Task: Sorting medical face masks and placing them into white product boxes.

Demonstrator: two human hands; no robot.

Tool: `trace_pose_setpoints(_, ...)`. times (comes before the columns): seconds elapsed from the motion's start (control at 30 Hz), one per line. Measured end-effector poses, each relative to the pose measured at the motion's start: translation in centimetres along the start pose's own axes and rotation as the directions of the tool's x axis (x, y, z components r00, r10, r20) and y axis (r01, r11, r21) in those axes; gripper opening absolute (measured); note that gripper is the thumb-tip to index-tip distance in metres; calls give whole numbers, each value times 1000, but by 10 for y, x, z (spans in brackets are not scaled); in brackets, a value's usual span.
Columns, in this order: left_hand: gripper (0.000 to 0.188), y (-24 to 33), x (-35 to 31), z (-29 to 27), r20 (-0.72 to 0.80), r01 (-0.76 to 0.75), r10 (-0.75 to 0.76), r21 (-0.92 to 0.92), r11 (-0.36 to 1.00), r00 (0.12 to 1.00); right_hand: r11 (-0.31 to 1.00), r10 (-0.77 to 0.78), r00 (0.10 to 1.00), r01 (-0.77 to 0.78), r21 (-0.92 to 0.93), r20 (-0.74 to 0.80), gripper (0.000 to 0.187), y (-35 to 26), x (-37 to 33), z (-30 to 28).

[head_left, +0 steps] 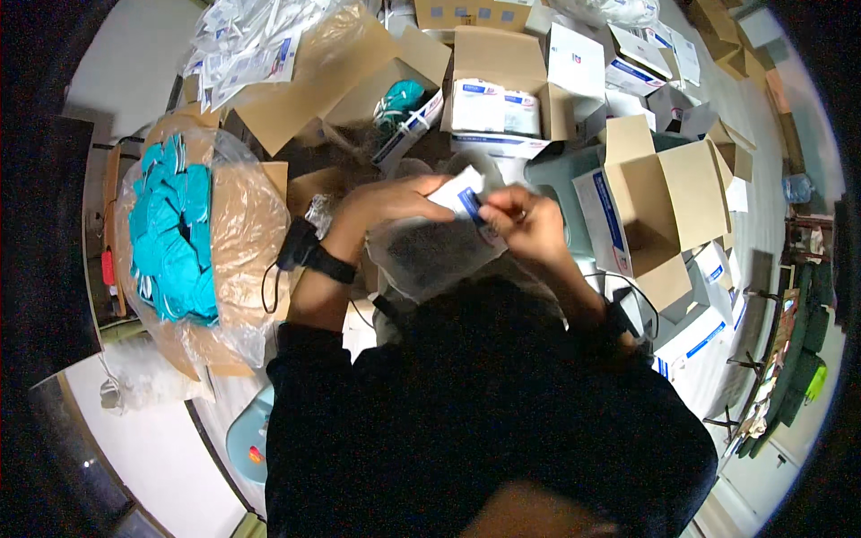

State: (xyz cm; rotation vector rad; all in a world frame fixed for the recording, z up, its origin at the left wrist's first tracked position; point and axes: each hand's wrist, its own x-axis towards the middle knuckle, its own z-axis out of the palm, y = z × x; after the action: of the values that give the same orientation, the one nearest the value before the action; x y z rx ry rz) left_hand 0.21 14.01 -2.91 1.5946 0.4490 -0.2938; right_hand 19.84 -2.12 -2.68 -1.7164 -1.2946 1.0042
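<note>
Hands, left and right, raised together before the chest, both pinching a small white packet.

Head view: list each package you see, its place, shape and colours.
Packet: in both hands, small, flat, white and blue.
Clear bag: under the hands.
Box: beyond the hands, open brown carton of white packs.
Lined box: left, holds teal items.

White table, open cardboard boxes, white packets, bagged teal items
</note>
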Motion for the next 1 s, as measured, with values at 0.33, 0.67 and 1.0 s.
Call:
trace_pose_setpoints(0.33, 63, -96, 20, 79, -552, -105, 384, 469, 877, 740, 973, 58, 998, -59, -225, -10, 43, 34, -10, 25)
trace_pose_setpoints(0.67, 46, -86, 11, 105, -634, 9, 485, 613, 790, 603, 983, 81, 992, -95, 160, 93, 30, 86, -1, 42)
trace_pose_setpoints(1.0, 10, -30, 1, 105, -733, -185, 410, 372, 910, 543, 690, 221, 932, -357, 629, 287, 3, 31, -8, 26)
